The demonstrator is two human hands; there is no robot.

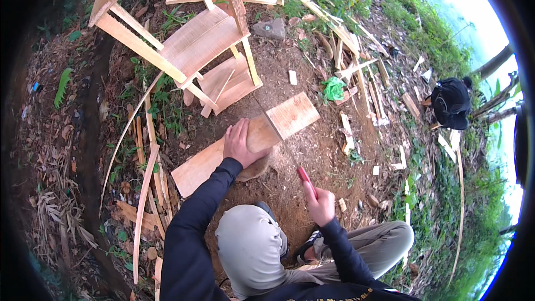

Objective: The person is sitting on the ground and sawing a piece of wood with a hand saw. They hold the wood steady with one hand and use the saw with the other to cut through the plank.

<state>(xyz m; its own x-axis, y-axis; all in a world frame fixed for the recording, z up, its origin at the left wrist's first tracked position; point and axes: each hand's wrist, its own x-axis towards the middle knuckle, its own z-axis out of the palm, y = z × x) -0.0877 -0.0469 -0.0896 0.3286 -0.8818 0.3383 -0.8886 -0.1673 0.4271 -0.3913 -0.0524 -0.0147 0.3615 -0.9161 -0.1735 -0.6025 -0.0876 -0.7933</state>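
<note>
A wide wooden board (202, 164) lies slantwise in front of me, resting on a round wood block (253, 171). My left hand (241, 144) presses down on the board, fingers spread over its top and edge. In my right hand (320, 203) is the red handle of a handsaw (288, 149). The thin blade crosses the board, which shows a line between its darker middle and the paler right end (294, 115). How deep the blade sits in the wood, I cannot tell.
A wooden chair-like frame (203, 36) stands at the far left. Long strips (146, 206) lie on the left, and a pile of offcuts (370, 86) at the right, near a green plastic bag (334, 88). A black backpack (450, 102) sits far right. My bent knees flank the work.
</note>
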